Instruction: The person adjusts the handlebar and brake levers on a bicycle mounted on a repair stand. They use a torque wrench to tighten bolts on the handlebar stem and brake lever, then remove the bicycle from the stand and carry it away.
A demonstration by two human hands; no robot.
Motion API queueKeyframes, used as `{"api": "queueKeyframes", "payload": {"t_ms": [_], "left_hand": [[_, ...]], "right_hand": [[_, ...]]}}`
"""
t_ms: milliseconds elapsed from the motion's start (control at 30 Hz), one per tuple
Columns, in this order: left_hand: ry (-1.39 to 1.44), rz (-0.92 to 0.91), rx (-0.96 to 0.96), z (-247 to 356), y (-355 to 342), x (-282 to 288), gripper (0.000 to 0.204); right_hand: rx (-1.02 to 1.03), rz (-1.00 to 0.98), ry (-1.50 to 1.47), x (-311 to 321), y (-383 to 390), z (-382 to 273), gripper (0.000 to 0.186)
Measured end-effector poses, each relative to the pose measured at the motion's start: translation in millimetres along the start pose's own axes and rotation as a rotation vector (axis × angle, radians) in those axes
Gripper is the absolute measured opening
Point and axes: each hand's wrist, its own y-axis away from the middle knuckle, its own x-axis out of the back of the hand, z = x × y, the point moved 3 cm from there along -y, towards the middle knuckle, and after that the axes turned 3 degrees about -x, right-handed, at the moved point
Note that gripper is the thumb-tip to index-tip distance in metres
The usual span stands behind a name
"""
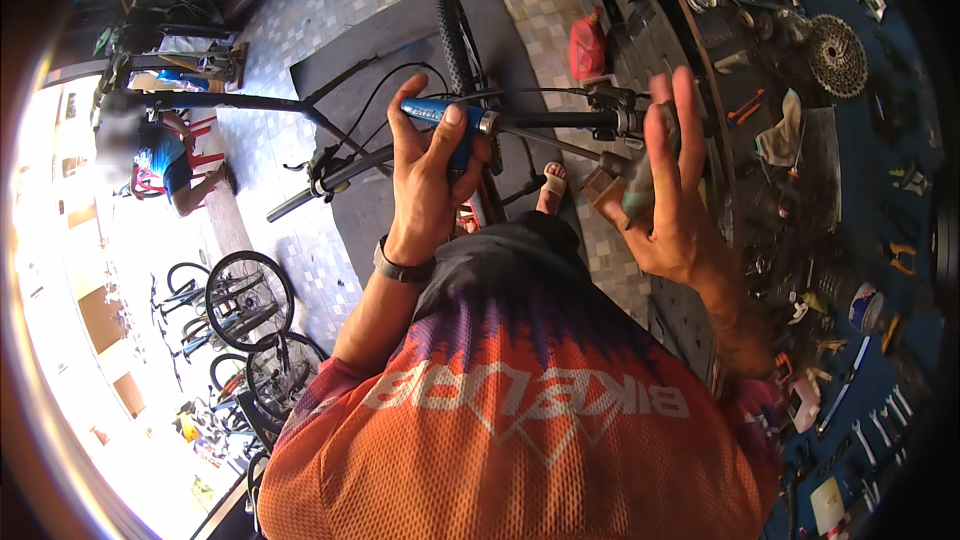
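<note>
My left hand (430,175), with a dark watch (400,265) on the wrist, is wrapped around a blue handlebar grip (437,112) on the end of a black bicycle handlebar (560,120). The bar carries a brake lever (615,100) and thin cables. My right hand (670,190) is raised just right of the bar with its fingers stretched up. It holds a small brown and teal object (622,192) against the palm; what the object is I cannot tell. The bicycle's front tyre (458,40) runs away from me beyond the bar.
A workbench (850,170) on the right is crowded with tools, a cassette sprocket (838,55), rags and wrenches (880,430). A red bag (587,45) lies on the tiled floor. A seated person (165,160) is at the left, with parked bicycles (245,305) below. My sandalled foot (553,185) shows under the bar.
</note>
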Motion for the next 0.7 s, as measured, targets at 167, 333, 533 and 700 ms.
{"api": "queueKeyframes", "payload": {"t_ms": [167,333,533,700], "left_hand": [[-0.034,0.102,-0.136,-1.8,7.1,6.2,0.068],[-0.148,0.039,-0.458,3.6,4.6,9.5,0.086],[-0.165,-0.015,-0.476,1.2,-0.7,7.9,0.094],[-0.137,-0.084,-0.321,1.9,-5.6,7.3,0.09]], "right_hand": [[-0.017,-0.026,-0.66,-10.8,0.9,-2.5,0.12],[-0.295,-0.134,-1.013,-20.4,14.1,3.5,0.09],[-0.052,-0.021,-0.374,-15.4,19.9,5.8,0.03],[0.203,0.046,0.104,-10.3,22.2,-3.1,0.029]]}}
